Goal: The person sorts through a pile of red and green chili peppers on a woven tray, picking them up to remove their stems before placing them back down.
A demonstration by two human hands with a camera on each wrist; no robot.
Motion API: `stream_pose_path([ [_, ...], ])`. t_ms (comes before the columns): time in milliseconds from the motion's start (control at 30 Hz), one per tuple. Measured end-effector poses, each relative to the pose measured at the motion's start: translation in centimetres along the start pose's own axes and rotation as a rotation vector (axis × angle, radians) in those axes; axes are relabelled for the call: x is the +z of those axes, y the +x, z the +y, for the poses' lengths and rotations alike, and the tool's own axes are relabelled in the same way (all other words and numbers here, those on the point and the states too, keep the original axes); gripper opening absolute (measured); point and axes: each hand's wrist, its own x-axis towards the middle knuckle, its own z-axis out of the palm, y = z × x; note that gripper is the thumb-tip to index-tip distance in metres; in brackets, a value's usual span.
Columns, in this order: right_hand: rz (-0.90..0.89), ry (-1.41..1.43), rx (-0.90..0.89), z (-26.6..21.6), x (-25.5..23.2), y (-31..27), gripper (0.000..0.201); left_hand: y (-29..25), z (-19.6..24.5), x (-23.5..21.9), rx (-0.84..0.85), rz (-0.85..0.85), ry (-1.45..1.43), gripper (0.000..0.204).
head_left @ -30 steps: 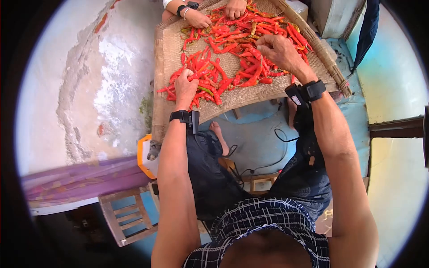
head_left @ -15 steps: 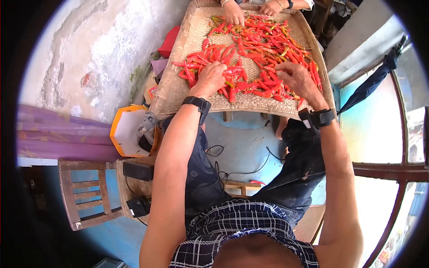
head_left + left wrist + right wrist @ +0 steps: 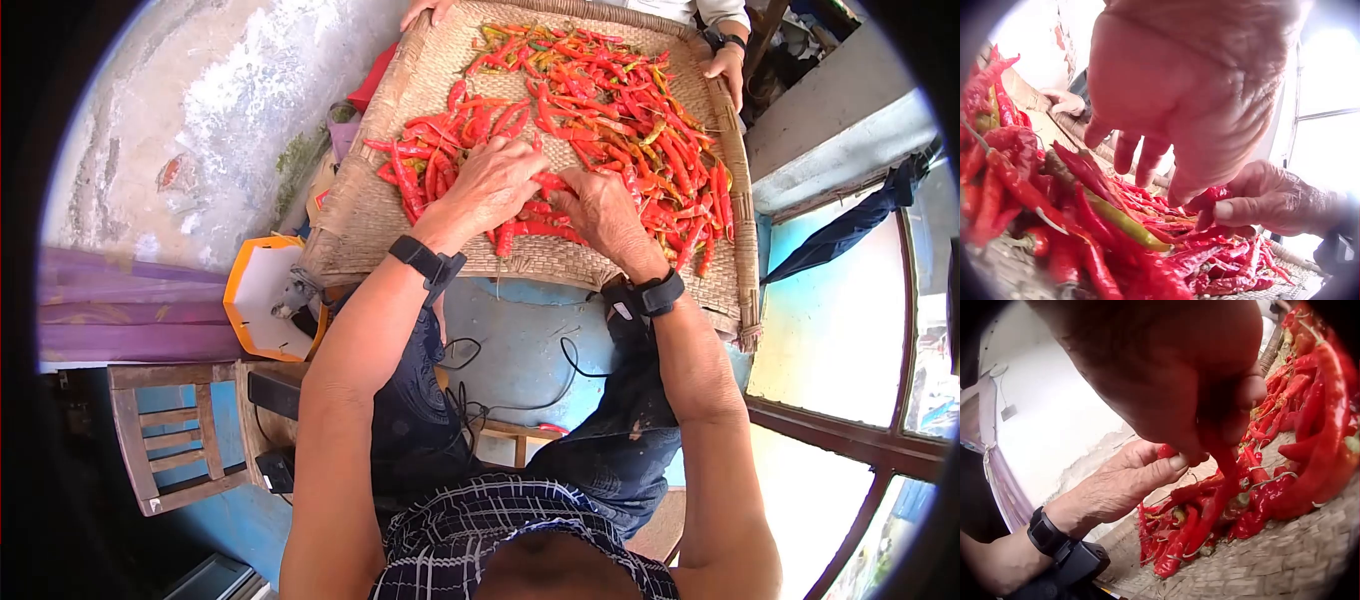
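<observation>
- Head view: the woven tray (image 3: pixel 355 225) carries loose red chili peppers (image 3: pixel 640 140), one pile toward its left side and a larger spread over its right and far parts.
- The person's left hand (image 3: pixel 490 183) and right hand (image 3: pixel 602 215) meet over the near part of the tray, bent toward each other; the grip of each is hard to make out from above.
- Another person's hands (image 3: pixel 727 72) are at the tray's far corners.
- Left of the tray are an orange-rimmed box (image 3: pixel 262 310) and a purple curtain (image 3: pixel 140 310); right of it hangs a dark folded umbrella (image 3: pixel 845 232).
- Left wrist view: above the tray, the right hand pinches a red chili between thumb and fingers, next to the left hand's fingertips. The left hand's other fingers hang loosely apart. A yellow-green chili (image 3: pixel 1124 226) lies among the red ones on the tray.
- Right wrist view: over the tray, the left hand's thumb and forefinger pinch a red chili, its end showing; the right hand's fingers curl around red chili. Whether both hold the same one cannot be told.
</observation>
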Motion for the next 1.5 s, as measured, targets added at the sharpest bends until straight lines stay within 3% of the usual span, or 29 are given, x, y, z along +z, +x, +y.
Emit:
stream_pose_path([
  [67, 0.098, 0.008, -0.052, 0.6, -0.3, 0.0, 0.014, 0.4, 0.2, -0.3, -0.042, -0.008, -0.044, 0.037],
  [133, 0.215, 0.074, 0.06, 1.6, -1.5, 0.3, 0.015, 0.5, -0.8, 0.0, -0.144, -0.013, -0.01, 0.046],
  [233, 0.466, 0.197, 0.277, 3.8, -3.3, 0.4, 0.02, 0.6, -1.9, 0.8, -0.204, -0.167, 0.049, 0.051],
  [267, 0.58, 0.14, 0.336, 4.4, -3.8, 0.3, 0.033, 0.5, -1.8, 1.1, -0.218, -0.237, 0.074, 0.051],
  [333, 0.847, -0.184, 0.273, 5.7, -4.1, 0.4, 0.04, 1.3, -1.1, 1.5, -0.184, -0.156, 0.071, 0.041],
  [400, 0.763, -0.093, 0.267, 5.2, -4.3, 0.1, 0.038, 2.0, -0.6, 1.9, -0.134, -0.116, 0.099, 0.028],
  [433, 0.684, 0.001, 0.269, 4.6, -4.5, 0.1, 0.036, 2.1, -0.7, 2.5, -0.051, 0.054, 0.094, 0.015],
  [533, 0.428, 0.037, 0.132, 4.1, -2.1, -0.7, 0.029, 2.5, -0.7, 2.7, -0.127, 0.052, -0.065, 0.008],
  [600, 0.262, -0.061, 0.113, 2.8, -1.1, -0.7, 0.035, 2.6, -0.7, 2.5, -0.103, 0.096, -0.11, 0.006],
  [633, 0.273, -0.123, -0.03, 2.8, -0.5, -0.8, 0.037, 2.5, -0.6, 2.5, -0.104, 0.086, -0.141, 0.006],
  [800, 0.19, 0.003, -0.002, 1.0, -0.1, 0.1, 0.03, 2.8, 0.2, 1.4, -0.031, 0.094, -0.232, 0.005],
  [867, 0.007, 0.042, 0.106, 0.5, -0.5, 0.4, 0.02, 2.9, 0.5, 1.4, -0.018, 0.11, -0.238, 0.007],
  [900, 0.097, 0.007, 0.047, 0.6, -0.2, 0.5, 0.015, 3.0, 0.8, 1.3, -0.01, 0.128, -0.247, 0.01],
  [1033, 0.106, -0.065, 0.132, 2.1, -1.0, 0.5, 0.015, 3.5, 2.0, 1.1, -0.121, 0.246, -0.293, 0.02],
  [1100, 0.224, -0.077, 0.159, 3.5, -2.1, 0.4, 0.016, 3.7, 2.4, 1.2, -0.142, 0.421, -0.181, 0.027],
  [1133, 0.293, -0.075, 0.183, 4.0, -2.7, 0.2, 0.019, 3.6, 2.5, 1.2, -0.135, 0.421, -0.182, 0.027],
  [1233, 0.431, -0.101, 0.412, 5.4, -4.7, -0.1, 0.018, 3.0, 2.2, 2.1, -0.015, 0.081, -0.127, 0.025],
  [1267, 0.437, -0.103, 0.412, 5.6, -4.9, -0.3, 0.018, 2.7, 2.3, 2.7, -0.009, 0.083, -0.126, 0.025],
  [1333, 0.742, -0.59, 0.22, 5.1, -5.8, -0.8, 0.031, 2.0, 3.1, 3.5, 0.108, -0.065, 0.029, 0.026],
  [1367, 0.67, -0.52, 0.255, 5.5, -5.7, -0.9, 0.043, 1.6, 3.2, 4.1, 0.122, -0.076, 0.083, 0.026],
  [1400, 0.659, -0.449, 0.161, 5.6, -5.3, -1.0, 0.038, 1.5, 3.3, 4.2, 0.13, -0.069, 0.086, 0.026],
  [1467, 0.433, -0.016, 0.085, 5.7, -3.5, -1.2, 0.029, 1.8, 3.2, 4.1, 0.084, -0.127, 0.086, 0.023],
  [1500, 0.272, 0.052, 0.074, 4.9, -2.9, -1.3, 0.023, 1.8, 3.1, 4.2, 0.078, -0.126, 0.084, 0.019],
])
